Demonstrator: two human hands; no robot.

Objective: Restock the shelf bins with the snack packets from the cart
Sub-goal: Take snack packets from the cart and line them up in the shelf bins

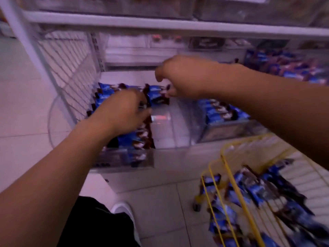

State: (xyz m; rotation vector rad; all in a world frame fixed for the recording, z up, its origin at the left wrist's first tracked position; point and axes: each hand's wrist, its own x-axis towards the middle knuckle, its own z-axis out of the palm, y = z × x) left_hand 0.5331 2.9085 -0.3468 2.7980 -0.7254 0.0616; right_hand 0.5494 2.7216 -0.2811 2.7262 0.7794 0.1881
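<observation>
Right hand (181, 78) first: its fingers (159, 75) are curled down and drawn together over the back of the clear shelf bin (163, 157), thumb tip touching the upper corner of a blue-and-brown snack packet (156, 95) standing at the back. Whether they actually pinch that packet, I cannot tell; the frame is blurred.

Left hand (121, 113) sits lower and to the left, palm down, its fingers bent and pressed onto the row of blue packets (135, 138) that fills the left lane of the bin. They look closed around the top packets, with wrapper edges poking out by the knuckles.

The bin's left lane is packed front to back; the right lane beside it is mostly bare clear plastic, with only that one packet at the far end. So there is open room there, directly under the right wrist.

Next bin to the right (231, 132) holds a short stack of the same blue packets. Further right on the shelf, another heap of packets (284, 68), blurred.

A white wire side panel (71, 72) closes off the left edge, and a white shelf rail (160, 25) runs overhead, close above the right hand.

Bottom right, the yellow wire cart (231, 184) stands on the tiled floor (160, 202), loaded with loose packets (258, 191), well apart from both hands. A white shoe (122, 209) shows below.
</observation>
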